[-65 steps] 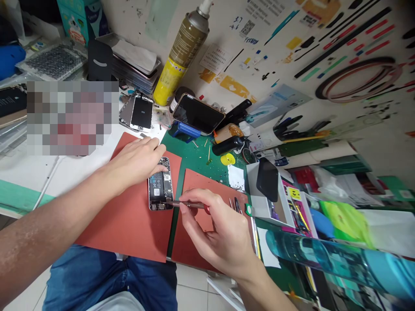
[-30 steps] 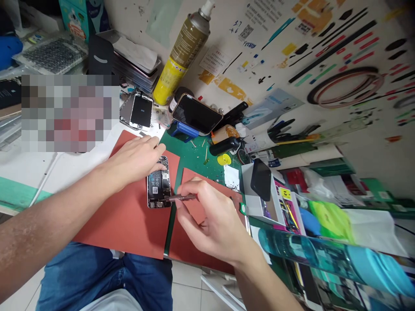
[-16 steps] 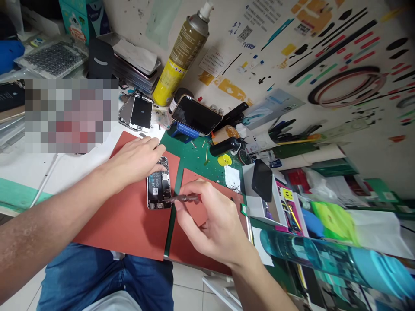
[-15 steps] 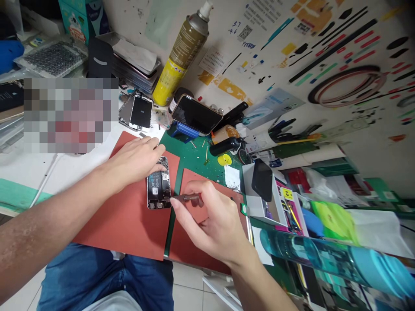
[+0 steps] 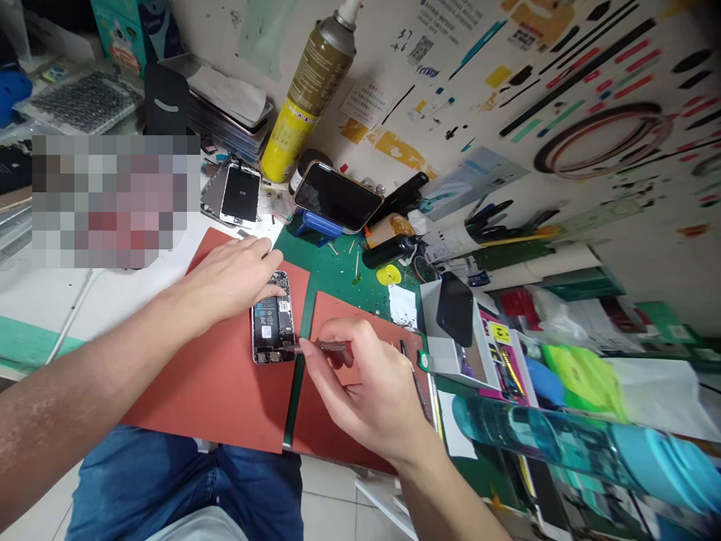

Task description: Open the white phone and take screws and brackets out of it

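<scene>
An opened smartphone (image 5: 266, 319) lies on the red mat (image 5: 225, 391), its black battery and inner parts showing. My left hand (image 5: 242, 274) grips it at the upper end, thumb on the inner parts and fingers beyond the top edge. Pinched between thumb and fingers of my right hand (image 5: 360, 376) is a slim brownish metal tool (image 5: 333, 346). Its tip reaches the lower right part of the phone, near the battery's bottom end. Whether the tip touches a part is too small to tell.
Behind stand a detached phone screen (image 5: 240, 194), a yellow spray can (image 5: 307, 94) and a phone on a blue stand (image 5: 338, 197). To the right are a second red mat (image 5: 327, 406), a white box (image 5: 439, 330) and a blue water bottle (image 5: 541, 439). A pixelated patch covers the left.
The tool's tip has shifted slightly left over the phone's lower end, with my right hand nearly in place. My left hand keeps its hold; the whole view has moved a little.
</scene>
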`<state>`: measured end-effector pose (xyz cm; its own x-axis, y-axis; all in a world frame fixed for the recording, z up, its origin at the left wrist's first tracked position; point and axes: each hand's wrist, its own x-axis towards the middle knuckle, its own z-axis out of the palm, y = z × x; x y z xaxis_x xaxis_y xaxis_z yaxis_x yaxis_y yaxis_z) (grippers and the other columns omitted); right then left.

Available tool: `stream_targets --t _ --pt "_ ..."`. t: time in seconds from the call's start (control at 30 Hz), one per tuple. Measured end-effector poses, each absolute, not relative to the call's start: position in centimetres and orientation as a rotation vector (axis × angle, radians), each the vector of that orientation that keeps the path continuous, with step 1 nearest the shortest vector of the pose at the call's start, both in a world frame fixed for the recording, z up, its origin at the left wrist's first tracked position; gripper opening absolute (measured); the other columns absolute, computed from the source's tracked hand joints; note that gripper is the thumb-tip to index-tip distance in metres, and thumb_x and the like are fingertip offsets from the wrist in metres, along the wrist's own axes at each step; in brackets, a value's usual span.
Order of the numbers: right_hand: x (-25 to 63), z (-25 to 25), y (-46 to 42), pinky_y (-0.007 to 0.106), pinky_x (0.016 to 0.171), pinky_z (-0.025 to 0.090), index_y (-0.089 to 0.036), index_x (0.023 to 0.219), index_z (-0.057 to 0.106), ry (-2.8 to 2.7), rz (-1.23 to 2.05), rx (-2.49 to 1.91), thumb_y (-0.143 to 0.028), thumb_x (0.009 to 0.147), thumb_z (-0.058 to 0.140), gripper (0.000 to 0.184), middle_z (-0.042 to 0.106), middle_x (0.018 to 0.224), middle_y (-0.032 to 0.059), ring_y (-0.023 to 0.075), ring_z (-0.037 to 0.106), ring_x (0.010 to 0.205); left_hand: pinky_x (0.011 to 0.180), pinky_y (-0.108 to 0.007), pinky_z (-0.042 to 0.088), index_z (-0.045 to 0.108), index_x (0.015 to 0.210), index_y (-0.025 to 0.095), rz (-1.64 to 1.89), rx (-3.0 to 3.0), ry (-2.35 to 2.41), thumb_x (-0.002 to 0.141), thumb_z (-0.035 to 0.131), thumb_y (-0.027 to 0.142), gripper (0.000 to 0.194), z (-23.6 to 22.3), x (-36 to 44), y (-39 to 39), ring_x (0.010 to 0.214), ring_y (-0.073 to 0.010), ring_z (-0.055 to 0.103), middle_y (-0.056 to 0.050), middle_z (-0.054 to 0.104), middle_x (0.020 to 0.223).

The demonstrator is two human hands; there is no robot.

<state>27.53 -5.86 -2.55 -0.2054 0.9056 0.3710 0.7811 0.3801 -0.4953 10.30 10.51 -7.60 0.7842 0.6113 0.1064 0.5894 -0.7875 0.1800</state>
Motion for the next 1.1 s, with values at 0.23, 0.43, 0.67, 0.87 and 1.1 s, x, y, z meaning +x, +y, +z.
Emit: stream_targets --t 0.23,0.43,0.67,0.87,1.1 --pt "28.2 -3.3 -7.0 0.027 0.062 0.055 -0.026 0.110 0.055 -1.859 0.287 -1.495 -0.013 0.100 0.066 0.020 0.070 0.088 -0.0014 0.0146 0.069 0.070 0.089 -0.041 0.052 0.067 0.116 0.012 0.235 2.835 0.951 0.101 0.074 0.046 0.038 -7.8 10.3 10.7 0.111 -0.0333 0.068 -0.014 0.069 0.113" --pt "29.6 -5.5 -8.4 0.028 0.066 0.060 -0.026 0.098 0.056 -1.072 0.435 -1.544 -0.028 0.095 0.081 0.025 0.070 0.081 -0.0021 0.0151 0.071 0.067 0.088 -0.039 0.049 0.067 0.107 0.015 0.414 2.776 0.785 0.110 0.054 0.024 0.016 -7.2 10.1 10.4 0.105 -0.0276 0.064 -0.010 0.067 0.108" --pt "29.6 -7.1 -8.2 0.023 0.053 0.052 -0.026 0.090 0.052 -0.587 0.661 -1.388 -0.038 0.085 0.092 0.043 0.059 0.060 -0.0098 0.0139 0.067 0.055 0.088 -0.032 0.048 0.074 0.102 0.025 0.309 2.296 0.447 0.104 0.060 0.020 0.015 -6.3 10.4 9.3 0.100 -0.0193 0.066 -0.001 0.070 0.105" --pt "29.6 -7.7 -8.3 0.021 0.051 0.050 -0.026 0.094 0.051 -0.524 0.699 -1.350 -0.041 0.087 0.091 0.043 0.065 0.067 -0.0068 0.0133 0.066 0.058 0.092 -0.033 0.045 0.074 0.102 0.024 0.293 2.270 0.418 0.104 0.069 0.032 0.010 -5.5 11.4 8.2 0.099 -0.0196 0.065 0.000 0.072 0.102" --pt "30.8 -7.1 -9.5 0.022 0.052 0.051 -0.026 0.093 0.050 -0.547 0.606 -1.365 -0.041 0.093 0.086 0.039 0.067 0.065 -0.0057 0.0139 0.066 0.056 0.082 -0.031 0.044 0.069 0.100 0.022 0.284 2.438 0.291 0.114 0.049 0.032 0.026 -3.5 12.9 7.8 0.089 -0.0177 0.062 -0.001 0.070 0.098"
